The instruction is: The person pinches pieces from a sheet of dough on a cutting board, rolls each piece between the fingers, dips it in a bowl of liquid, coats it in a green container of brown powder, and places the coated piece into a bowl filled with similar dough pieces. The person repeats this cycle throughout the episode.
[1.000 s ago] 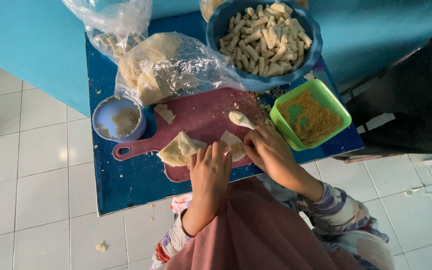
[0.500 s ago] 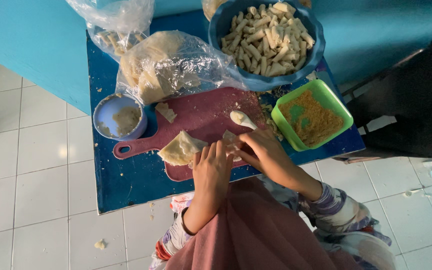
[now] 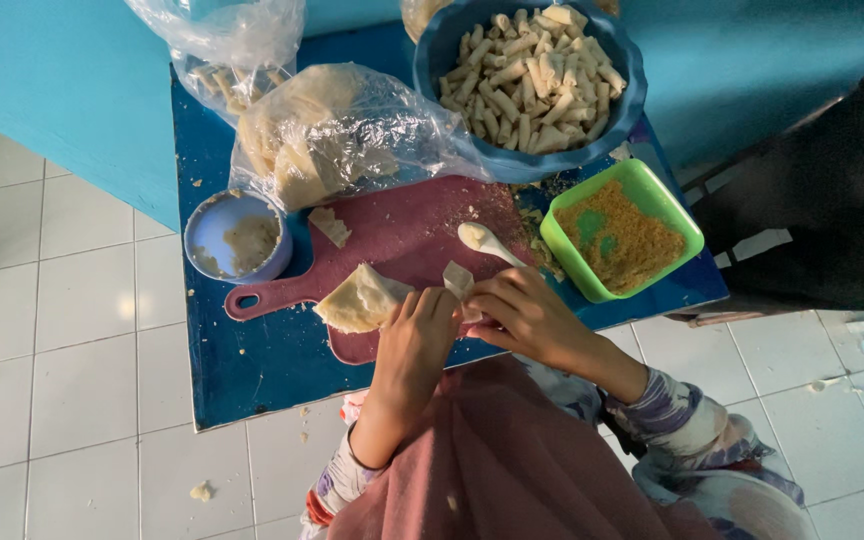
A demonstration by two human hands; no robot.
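A blue table point(image 3: 252, 370) carries everything, set against a teal wall. At its far edge sits a big blue bowl point(image 3: 442, 60) heaped with pale rolled pastries, beside a clear plastic bag point(image 3: 352, 130) of wrapper sheets. A maroon cutting board point(image 3: 392, 225) lies in the middle, a green tub point(image 3: 652, 200) of brown crumbs to its right, a small blue cup point(image 3: 207, 225) of paste to its left. On the board — a stack of wrappers point(image 3: 357, 300) and a white spoon point(image 3: 482, 240).

The left hand point(image 3: 417, 335) and right hand point(image 3: 522, 315) meet at the board's near edge, both pinching 1 small wrapper point(image 3: 457, 280); their fingers hide most of it.

Since 1.0 s ago the hands have stayed together there, barely shifted.
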